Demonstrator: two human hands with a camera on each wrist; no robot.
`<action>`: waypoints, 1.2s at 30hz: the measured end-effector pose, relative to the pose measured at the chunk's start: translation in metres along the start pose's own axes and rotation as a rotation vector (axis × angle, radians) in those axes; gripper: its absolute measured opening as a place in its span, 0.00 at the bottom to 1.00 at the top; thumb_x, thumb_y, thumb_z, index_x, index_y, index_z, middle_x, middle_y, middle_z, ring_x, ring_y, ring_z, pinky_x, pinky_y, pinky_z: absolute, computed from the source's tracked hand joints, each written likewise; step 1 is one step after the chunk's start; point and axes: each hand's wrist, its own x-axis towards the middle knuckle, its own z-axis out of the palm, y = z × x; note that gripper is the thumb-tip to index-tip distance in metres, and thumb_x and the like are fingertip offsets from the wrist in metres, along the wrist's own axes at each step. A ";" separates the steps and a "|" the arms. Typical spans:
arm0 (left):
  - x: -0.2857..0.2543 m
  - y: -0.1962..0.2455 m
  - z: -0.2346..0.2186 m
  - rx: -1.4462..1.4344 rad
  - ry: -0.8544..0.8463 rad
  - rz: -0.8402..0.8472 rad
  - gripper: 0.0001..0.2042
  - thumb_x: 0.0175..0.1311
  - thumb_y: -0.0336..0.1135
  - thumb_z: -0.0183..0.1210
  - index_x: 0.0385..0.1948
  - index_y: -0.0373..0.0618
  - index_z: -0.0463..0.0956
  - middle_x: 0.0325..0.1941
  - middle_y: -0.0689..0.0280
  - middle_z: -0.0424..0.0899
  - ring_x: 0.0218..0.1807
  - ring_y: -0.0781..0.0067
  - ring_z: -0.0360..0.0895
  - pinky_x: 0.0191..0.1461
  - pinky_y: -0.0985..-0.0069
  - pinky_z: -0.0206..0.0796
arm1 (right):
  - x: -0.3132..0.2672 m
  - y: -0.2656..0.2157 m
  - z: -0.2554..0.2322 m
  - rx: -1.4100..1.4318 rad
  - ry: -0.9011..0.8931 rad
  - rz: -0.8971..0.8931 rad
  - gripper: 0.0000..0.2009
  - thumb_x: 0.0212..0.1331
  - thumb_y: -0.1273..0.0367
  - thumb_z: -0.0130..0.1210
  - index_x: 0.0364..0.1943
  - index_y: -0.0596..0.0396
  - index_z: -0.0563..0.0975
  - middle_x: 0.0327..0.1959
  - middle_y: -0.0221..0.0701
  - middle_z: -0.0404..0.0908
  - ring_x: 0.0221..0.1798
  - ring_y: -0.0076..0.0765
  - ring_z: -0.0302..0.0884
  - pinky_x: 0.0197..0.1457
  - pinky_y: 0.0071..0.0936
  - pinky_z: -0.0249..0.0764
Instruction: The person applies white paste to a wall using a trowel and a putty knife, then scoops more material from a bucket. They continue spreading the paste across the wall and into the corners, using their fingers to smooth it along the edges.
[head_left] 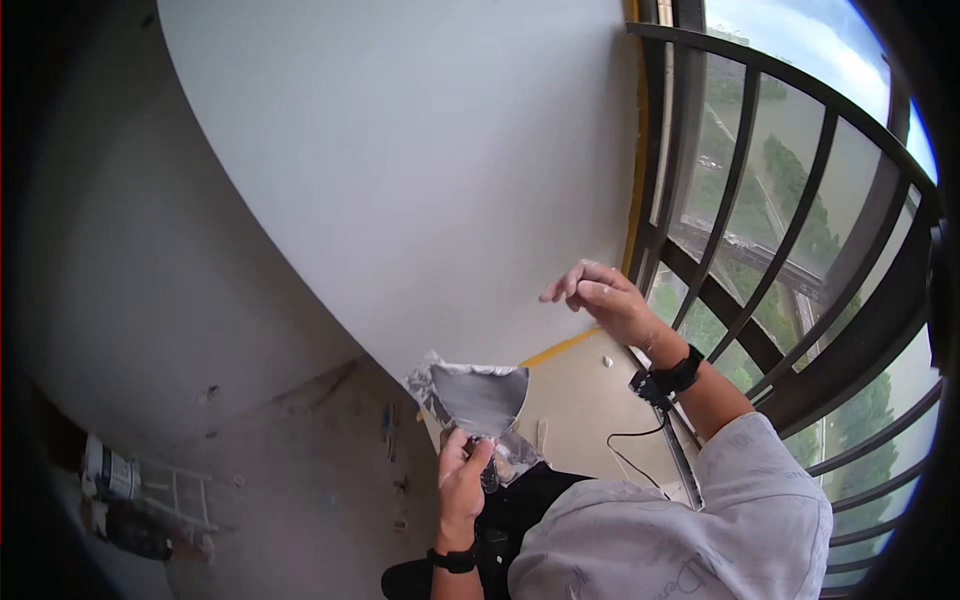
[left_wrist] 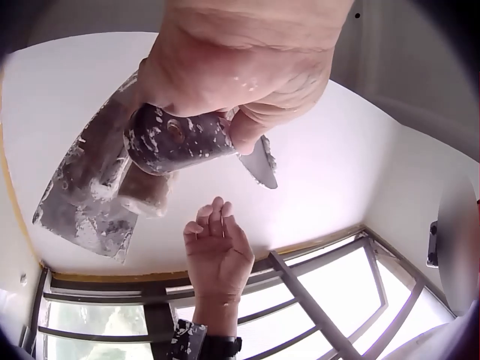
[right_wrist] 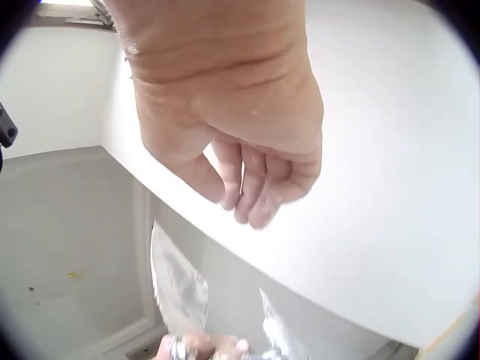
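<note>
Putty knives (head_left: 480, 400) sit gripped in left hand (head_left: 462, 488), likely keeping blades (left_wrist: 90, 214) clear. Right hand (head_left: 615, 308) is empty, fingers (right_wrist: 253, 196) loosely bent

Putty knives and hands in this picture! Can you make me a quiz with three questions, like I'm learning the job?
1. What does the left hand hold?
A) A paint roller
B) Putty knives
C) A hammer

2. True or false: the right hand is gripping a bucket.

3. Fill in the missing word: the paste stuck on the edge of one blade is coloured ____.

Key: 1. B; 2. False; 3. white
</note>
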 end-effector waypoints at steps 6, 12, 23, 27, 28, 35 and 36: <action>0.002 -0.005 0.003 0.143 -0.006 0.037 0.13 0.63 0.31 0.60 0.48 0.39 0.76 0.50 0.67 0.65 0.48 0.76 0.67 0.55 0.77 0.61 | -0.003 -0.026 0.024 -0.181 -0.349 -0.189 0.22 0.62 0.45 0.48 0.31 0.48 0.63 0.54 0.45 0.77 0.62 0.45 0.68 0.69 0.47 0.53; 0.004 -0.002 0.002 0.151 -0.047 -0.052 0.14 0.61 0.28 0.60 0.48 0.37 0.76 0.50 0.67 0.67 0.50 0.75 0.68 0.57 0.76 0.60 | -0.001 -0.011 0.024 -0.317 -0.557 -0.256 0.21 0.61 0.51 0.53 0.31 0.53 0.62 0.60 0.46 0.73 0.70 0.53 0.55 0.69 0.49 0.51; 0.018 0.000 0.006 -0.053 -0.077 -0.165 0.13 0.64 0.27 0.55 0.49 0.38 0.74 0.32 0.66 0.81 0.26 0.75 0.78 0.30 0.80 0.69 | -0.011 -0.001 0.007 -0.521 -0.639 -0.245 0.18 0.64 0.53 0.51 0.32 0.52 0.64 0.58 0.35 0.76 0.61 0.40 0.58 0.64 0.43 0.48; 0.027 -0.008 -0.006 -0.067 -0.048 -0.258 0.13 0.64 0.26 0.53 0.49 0.37 0.74 0.31 0.65 0.81 0.26 0.73 0.79 0.30 0.79 0.72 | -0.013 0.004 0.003 -0.531 -0.634 -0.246 0.19 0.64 0.52 0.52 0.30 0.52 0.63 0.52 0.34 0.78 0.59 0.38 0.60 0.63 0.41 0.51; 0.027 -0.009 -0.008 -0.065 -0.051 -0.262 0.13 0.64 0.26 0.53 0.49 0.37 0.74 0.31 0.65 0.81 0.26 0.73 0.79 0.30 0.79 0.72 | -0.013 0.005 0.001 -0.542 -0.632 -0.260 0.19 0.64 0.52 0.52 0.30 0.51 0.62 0.51 0.36 0.78 0.59 0.39 0.61 0.62 0.41 0.52; 0.019 0.009 -0.018 -0.060 -0.019 -0.252 0.13 0.66 0.26 0.50 0.51 0.39 0.72 0.37 0.65 0.81 0.33 0.75 0.79 0.36 0.80 0.72 | -0.002 0.004 -0.051 -0.127 -0.462 0.009 0.19 0.65 0.56 0.53 0.30 0.52 0.59 0.58 0.41 0.72 0.55 0.38 0.68 0.59 0.39 0.62; 0.014 0.014 -0.017 -0.056 -0.023 -0.282 0.13 0.66 0.26 0.50 0.51 0.39 0.72 0.37 0.65 0.81 0.33 0.75 0.79 0.36 0.80 0.72 | 0.000 -0.004 -0.060 -0.194 -0.319 0.042 0.19 0.63 0.57 0.55 0.28 0.52 0.60 0.59 0.43 0.70 0.56 0.41 0.70 0.60 0.39 0.63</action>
